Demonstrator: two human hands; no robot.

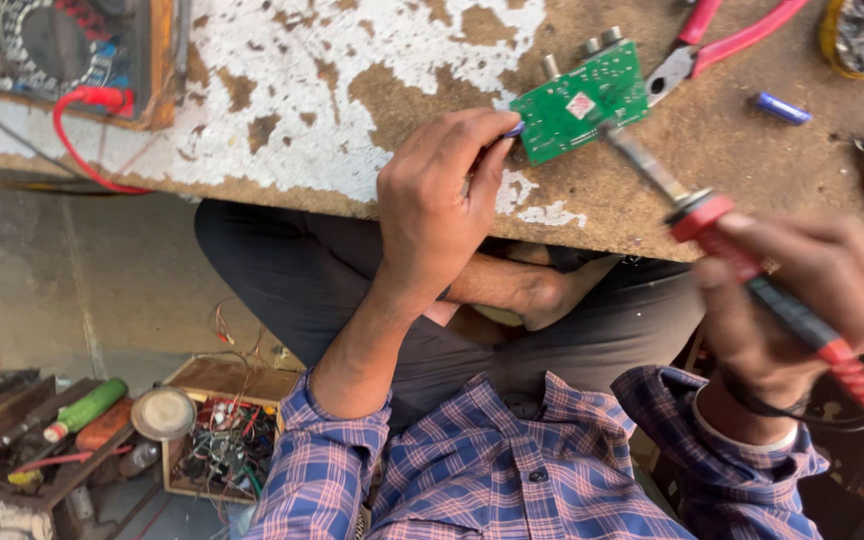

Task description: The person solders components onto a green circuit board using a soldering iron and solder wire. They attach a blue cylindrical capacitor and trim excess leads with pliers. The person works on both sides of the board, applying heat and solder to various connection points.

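Green board [580,108] lies on worktop [282,90], near front edge, three knobs on far side. Left hand [439,195] pinches board's near-left corner, keeps it flat. Right hand [802,300] wrapped tight round red iron [752,275]; metal tip touches board's right edge. Looks like work in the middle: tip on board, joint not seen. Pliers [717,40], blue part [780,108] lie near, untouched. Meter [62,50] far left.

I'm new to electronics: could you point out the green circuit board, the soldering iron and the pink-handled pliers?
green circuit board [580,112], head view, board's middle.
soldering iron [787,310], head view, dark handle.
pink-handled pliers [742,38], head view, one handle.
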